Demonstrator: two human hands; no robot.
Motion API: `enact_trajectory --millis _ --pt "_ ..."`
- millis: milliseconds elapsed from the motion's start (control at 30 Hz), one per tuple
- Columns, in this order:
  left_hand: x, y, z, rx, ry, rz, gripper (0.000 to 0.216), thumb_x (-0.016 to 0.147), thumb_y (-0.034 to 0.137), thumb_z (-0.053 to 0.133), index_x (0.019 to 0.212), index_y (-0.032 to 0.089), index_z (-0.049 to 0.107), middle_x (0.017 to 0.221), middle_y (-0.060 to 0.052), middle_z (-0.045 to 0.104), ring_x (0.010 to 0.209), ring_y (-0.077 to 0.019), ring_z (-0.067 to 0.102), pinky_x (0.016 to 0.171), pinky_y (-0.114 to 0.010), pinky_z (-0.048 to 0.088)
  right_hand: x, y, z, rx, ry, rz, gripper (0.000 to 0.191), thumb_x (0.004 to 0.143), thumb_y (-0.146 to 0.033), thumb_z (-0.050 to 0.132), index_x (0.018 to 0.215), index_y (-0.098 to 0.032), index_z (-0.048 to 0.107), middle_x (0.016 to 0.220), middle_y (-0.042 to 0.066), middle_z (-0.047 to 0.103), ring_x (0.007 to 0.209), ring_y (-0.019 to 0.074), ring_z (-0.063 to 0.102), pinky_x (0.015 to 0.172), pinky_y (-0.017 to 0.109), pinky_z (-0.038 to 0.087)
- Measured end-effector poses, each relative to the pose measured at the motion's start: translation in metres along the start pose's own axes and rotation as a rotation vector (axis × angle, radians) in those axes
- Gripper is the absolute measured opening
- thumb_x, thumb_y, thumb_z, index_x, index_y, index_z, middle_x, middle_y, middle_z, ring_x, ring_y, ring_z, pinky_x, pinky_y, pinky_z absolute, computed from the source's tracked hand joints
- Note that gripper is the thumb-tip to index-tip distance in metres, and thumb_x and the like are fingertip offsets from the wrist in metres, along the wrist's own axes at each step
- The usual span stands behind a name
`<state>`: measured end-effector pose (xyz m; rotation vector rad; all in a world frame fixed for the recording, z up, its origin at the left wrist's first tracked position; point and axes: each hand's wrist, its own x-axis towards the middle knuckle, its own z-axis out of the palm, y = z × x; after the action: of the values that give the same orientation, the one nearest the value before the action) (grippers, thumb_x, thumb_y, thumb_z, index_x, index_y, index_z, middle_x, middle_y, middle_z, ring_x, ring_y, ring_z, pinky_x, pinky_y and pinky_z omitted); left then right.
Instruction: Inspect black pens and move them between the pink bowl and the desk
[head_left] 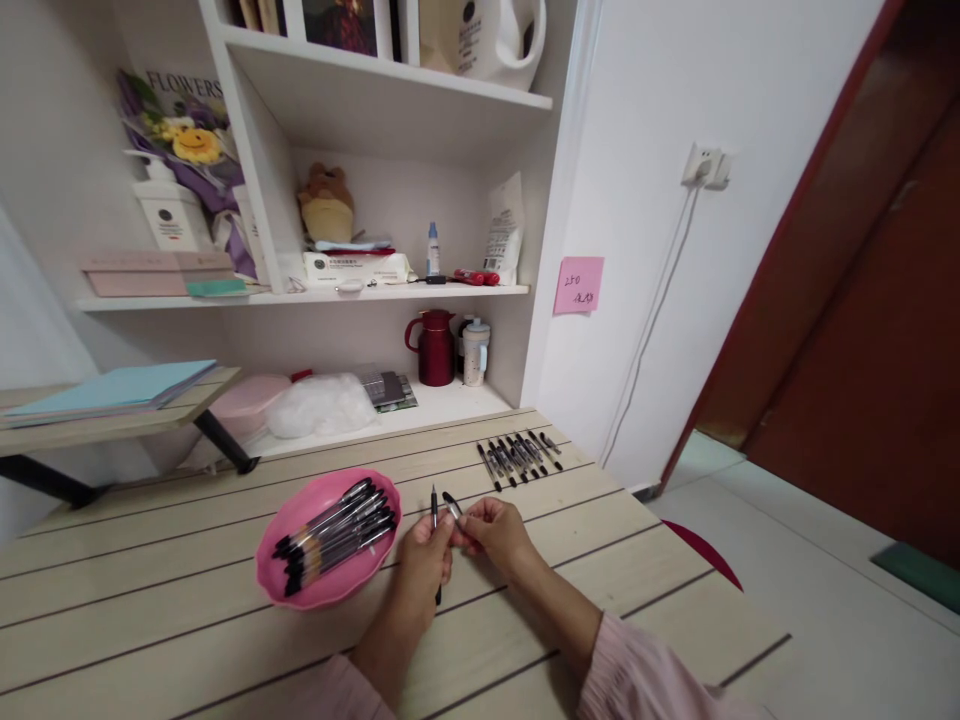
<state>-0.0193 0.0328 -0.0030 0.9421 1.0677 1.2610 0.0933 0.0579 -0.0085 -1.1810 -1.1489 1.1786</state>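
My left hand [421,562] is closed around a black pen [434,502], held nearly upright with its narrow pointed end up and its lower end showing below the fingers. Close beside it, my right hand [495,532] pinches a short pen cap [451,503], dark at its upper end and pale along its side. The fingertips of both hands meet or almost meet. To the left stands a pink bowl [264,560] with several black-ended clear pens [341,535] lying in it. Beyond my right hand, several short black-and-clear pen pieces [517,460] lie side by side on the table.
The slatted wooden table [187,640] meets a white shelf unit [390,85] at the back. On its lower shelf are a red jug [436,348], a pale cup [475,352] and a white plastic bag [321,405]. Paper [112,390] lies on a raised stand at left.
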Motion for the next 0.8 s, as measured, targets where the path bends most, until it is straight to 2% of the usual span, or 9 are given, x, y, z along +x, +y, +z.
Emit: enact_trajectory --millis 133,200,300,433,633,800 --pt "-0.001 0.0 0.0 0.004 0.048 -0.036 0.046 0.062 0.051 0.062 0.09 0.014 0.055 0.06 0.004 0.054 0.031 -0.0008 0.029 0.031 -0.017 0.015 0.034 -0.012 -0.024 -0.725 0.176 -0.19 0.016 0.068 -0.026 0.058 0.055 -0.018 0.053 0.052 0.002 0.059 0.05 0.0126 0.052 0.05 0.024 0.037" --pt "-0.001 0.0 0.0 0.005 0.04 -0.046 0.046 0.062 0.052 0.062 0.088 0.014 0.055 0.059 0.004 0.054 0.031 -0.0007 0.029 0.031 -0.017 0.015 0.05 -0.021 -0.033 -0.882 0.219 -0.206 0.01 0.069 -0.021 0.055 0.06 -0.017 0.058 0.06 0.005 0.063 0.06 0.0158 0.056 0.056 0.025 0.038" --pt "-0.001 -0.001 -0.001 0.002 0.03 -0.05 0.044 0.062 0.051 0.062 0.085 0.015 0.055 0.058 0.004 0.053 0.031 -0.0006 0.028 0.032 -0.017 0.014 0.066 -0.027 -0.034 -1.005 0.233 -0.185 0.009 0.071 -0.017 0.053 0.071 -0.015 0.062 0.073 0.01 0.067 0.073 0.0198 0.059 0.063 0.026 0.039" --pt "-0.001 -0.004 -0.001 -0.008 0.016 -0.045 0.041 0.063 0.05 0.061 0.084 0.015 0.055 0.056 0.005 0.052 0.03 -0.0004 0.027 0.032 -0.017 0.012 0.077 -0.024 -0.023 -1.172 0.216 -0.159 0.015 0.075 -0.015 0.051 0.085 -0.012 0.062 0.085 0.016 0.067 0.083 0.0229 0.061 0.069 0.028 0.04" --pt "0.001 -0.004 -0.001 -0.009 0.01 -0.053 0.039 0.063 0.049 0.06 0.083 0.015 0.054 0.055 0.006 0.052 0.028 -0.0006 0.027 0.031 -0.018 0.013 0.082 -0.017 -0.014 -1.314 0.169 -0.15 0.019 0.08 -0.015 0.049 0.092 -0.008 0.06 0.092 0.02 0.064 0.085 0.0248 0.063 0.07 0.03 0.041" --pt "0.001 -0.004 -0.001 -0.01 0.009 -0.058 0.041 0.063 0.049 0.061 0.084 0.015 0.055 0.053 0.006 0.051 0.028 -0.0012 0.028 0.031 -0.018 0.012 0.082 -0.018 -0.019 -1.349 0.151 -0.161 0.02 0.08 -0.018 0.049 0.093 -0.01 0.061 0.098 0.019 0.063 0.084 0.0233 0.063 0.068 0.028 0.04"
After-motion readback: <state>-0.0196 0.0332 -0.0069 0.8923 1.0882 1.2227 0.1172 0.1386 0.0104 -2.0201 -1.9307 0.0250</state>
